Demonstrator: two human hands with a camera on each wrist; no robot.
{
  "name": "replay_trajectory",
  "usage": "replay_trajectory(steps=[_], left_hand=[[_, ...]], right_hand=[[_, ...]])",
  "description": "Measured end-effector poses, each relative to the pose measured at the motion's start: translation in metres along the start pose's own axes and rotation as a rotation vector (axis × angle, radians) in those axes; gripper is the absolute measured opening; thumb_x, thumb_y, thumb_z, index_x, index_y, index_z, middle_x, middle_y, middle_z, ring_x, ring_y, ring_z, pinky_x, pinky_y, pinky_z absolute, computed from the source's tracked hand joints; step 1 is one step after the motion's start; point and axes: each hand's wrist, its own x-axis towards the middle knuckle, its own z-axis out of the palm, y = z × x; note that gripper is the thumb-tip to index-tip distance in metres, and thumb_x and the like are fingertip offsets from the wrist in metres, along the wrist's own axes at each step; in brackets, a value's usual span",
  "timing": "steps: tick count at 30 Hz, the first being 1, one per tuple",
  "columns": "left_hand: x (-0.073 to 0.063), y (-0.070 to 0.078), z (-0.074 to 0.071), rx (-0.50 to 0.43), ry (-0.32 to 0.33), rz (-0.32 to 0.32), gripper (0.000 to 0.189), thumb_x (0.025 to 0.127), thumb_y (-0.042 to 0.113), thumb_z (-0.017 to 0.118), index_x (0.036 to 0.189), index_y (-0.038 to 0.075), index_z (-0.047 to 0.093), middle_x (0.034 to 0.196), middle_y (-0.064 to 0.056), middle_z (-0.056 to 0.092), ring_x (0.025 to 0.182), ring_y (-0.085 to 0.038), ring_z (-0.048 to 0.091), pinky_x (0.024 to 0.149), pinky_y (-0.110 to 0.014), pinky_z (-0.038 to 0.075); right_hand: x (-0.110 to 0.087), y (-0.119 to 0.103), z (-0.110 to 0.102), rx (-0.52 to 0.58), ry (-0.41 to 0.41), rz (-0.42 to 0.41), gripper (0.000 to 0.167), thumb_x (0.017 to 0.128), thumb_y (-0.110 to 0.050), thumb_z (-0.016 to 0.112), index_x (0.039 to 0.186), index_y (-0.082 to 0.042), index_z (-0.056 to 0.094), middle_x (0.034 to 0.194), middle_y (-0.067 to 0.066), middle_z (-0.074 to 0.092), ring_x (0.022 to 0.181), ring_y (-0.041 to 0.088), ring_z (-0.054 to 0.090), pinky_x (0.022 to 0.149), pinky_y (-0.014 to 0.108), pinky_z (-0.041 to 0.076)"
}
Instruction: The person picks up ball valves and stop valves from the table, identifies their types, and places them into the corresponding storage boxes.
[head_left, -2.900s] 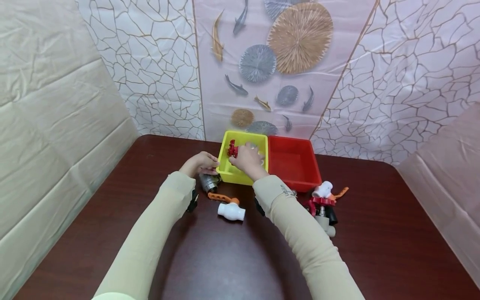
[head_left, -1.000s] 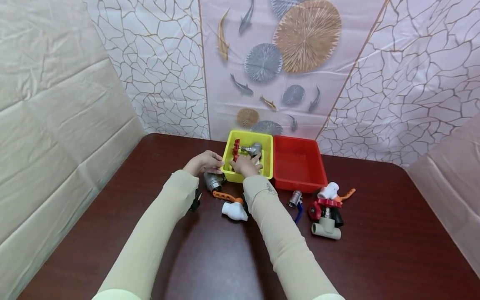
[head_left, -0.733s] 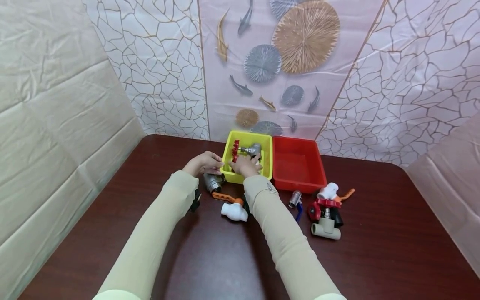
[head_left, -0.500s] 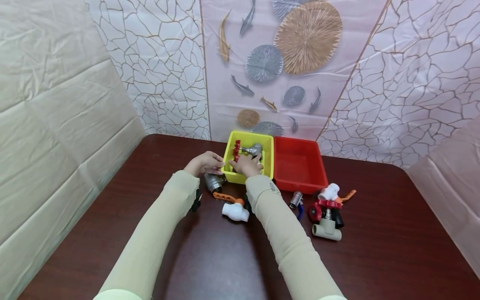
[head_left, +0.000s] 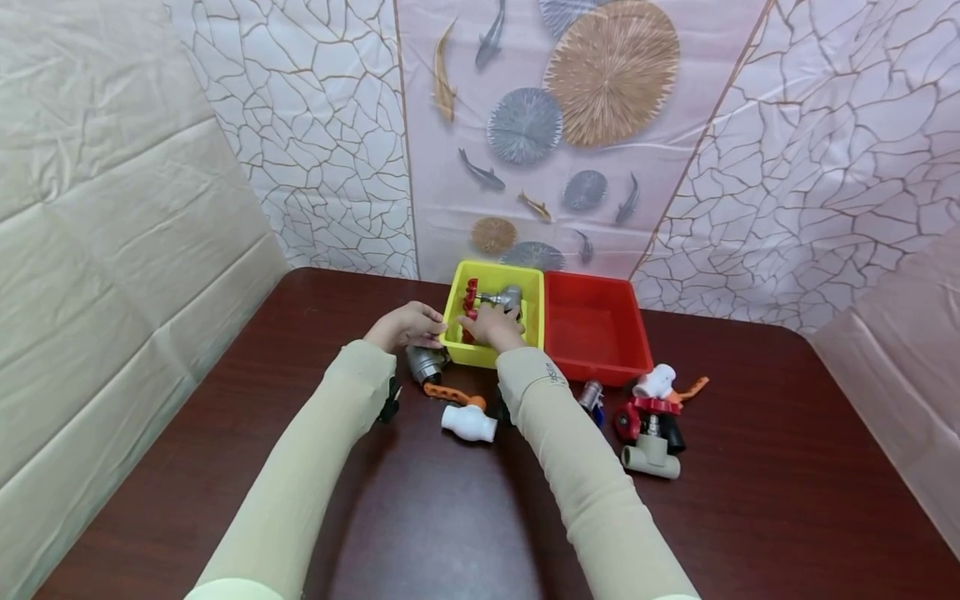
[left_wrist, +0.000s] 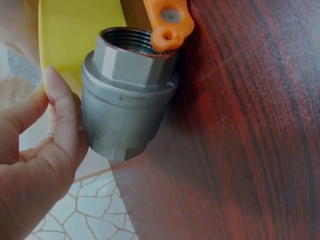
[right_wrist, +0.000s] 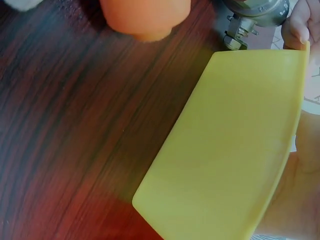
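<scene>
Left hand (head_left: 408, 326) on smooth yellow bin (head_left: 468, 355)

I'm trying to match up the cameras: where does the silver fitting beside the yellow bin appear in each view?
Head: silver fitting left of centre, below the middle.
Left wrist: silver fitting large, upper middle, slightly left.
Right wrist: silver fitting at the top edge, right side, cut off.
Shared landmark: the yellow bin, its rim pinched by the left hand.
</scene>
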Motion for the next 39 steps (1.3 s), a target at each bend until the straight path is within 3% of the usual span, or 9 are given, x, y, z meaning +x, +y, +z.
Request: replay_trajectory(steps=[7,11,14,16,21,26,31,36,39], left_hand=[[0.009,-0.005,-0.002,-0.008,-0.009,0.011,0.025,0.094,0.006,0.055,0.117,-0.004,0.054,0.101,-0.015,0.059,0.072,-0.016,0.066,0.078,-0.028,0.057],[0.056,-0.027,-0.014,-0.042,-0.032,0.022,0.026,0.090,0.008,0.061,0.113,-0.004,0.056,0.099,-0.019,0.061,0.074,-0.023,0.067,0.073,-0.032,0.057],[0.081,-0.039,-0.021,-0.067,-0.056,0.030,0.027,0.087,0.008,0.066,0.109,-0.003,0.058,0.096,-0.020,0.062,0.074,-0.026,0.068,0.071,-0.032,0.058],[0.065,-0.030,-0.016,-0.048,-0.046,0.024,0.028,0.089,0.008,0.063,0.114,-0.003,0.056,0.099,-0.018,0.060,0.075,-0.023,0.067,0.074,-0.031,0.057],[-0.003,0.004,0.004,0.017,0.020,0.001,0.032,0.096,0.005,0.051,0.126,-0.007,0.049,0.109,-0.018,0.056,0.072,-0.014,0.063,0.084,-0.030,0.055],[-0.032,0.020,0.010,0.014,0.026,-0.023,0.034,0.096,0.002,0.048,0.128,-0.011,0.045,0.105,-0.017,0.053,0.069,-0.014,0.060,0.092,-0.034,0.052],[-0.024,0.016,0.010,0.030,0.044,-0.042,0.035,0.096,0.003,0.048,0.129,-0.009,0.046,0.099,-0.012,0.051,0.070,-0.013,0.057,0.092,-0.034,0.052],[-0.010,0.008,0.008,0.043,0.056,-0.018,0.033,0.097,0.005,0.048,0.127,-0.008,0.047,0.106,-0.015,0.053,0.064,-0.010,0.057,0.077,-0.025,0.056],[-0.009,0.006,0.008,0.059,0.057,-0.005,0.033,0.097,0.006,0.048,0.127,-0.008,0.048,0.113,-0.018,0.053,0.063,-0.009,0.057,0.077,-0.025,0.056]], right_hand=[[-0.002,0.004,-0.006,-0.001,-0.023,-0.002,0.064,0.098,-0.050,0.039,0.147,-0.011,0.031,0.153,0.018,0.025,0.141,0.045,0.016,0.109,0.062,0.024],[-0.008,0.008,-0.012,0.028,-0.028,-0.029,0.059,0.098,-0.046,0.040,0.143,-0.007,0.037,0.147,0.016,0.038,0.134,0.039,0.035,0.107,0.055,0.032],[-0.011,0.011,-0.015,0.066,-0.034,-0.059,0.055,0.099,-0.042,0.041,0.138,-0.003,0.041,0.141,0.016,0.046,0.125,0.032,0.047,0.102,0.046,0.040],[-0.012,0.014,-0.018,0.089,-0.043,-0.076,0.052,0.099,-0.040,0.041,0.134,-0.001,0.045,0.134,0.016,0.051,0.115,0.029,0.052,0.096,0.042,0.045],[-0.013,0.019,-0.021,0.112,-0.050,-0.118,0.043,0.099,-0.037,0.043,0.119,0.000,0.053,0.116,0.017,0.058,0.097,0.026,0.056,0.084,0.039,0.048],[-0.014,0.024,-0.025,0.127,-0.043,-0.144,0.029,0.098,-0.031,0.047,0.099,-0.002,0.050,0.088,0.008,0.051,0.077,0.019,0.048,0.072,0.032,0.045],[-0.018,0.031,-0.032,0.153,-0.030,-0.166,0.027,0.096,-0.026,0.052,0.082,-0.006,0.039,0.070,0.002,0.032,0.063,0.015,0.032,0.060,0.028,0.032],[-0.023,0.036,-0.039,0.108,0.004,-0.216,0.024,0.094,-0.024,0.055,0.084,-0.005,0.045,0.072,0.002,0.039,0.065,0.015,0.036,0.062,0.026,0.032],[-0.027,0.038,-0.043,0.081,0.014,-0.243,0.023,0.093,-0.024,0.057,0.093,-0.002,0.051,0.081,0.004,0.048,0.072,0.016,0.043,0.065,0.026,0.036]])
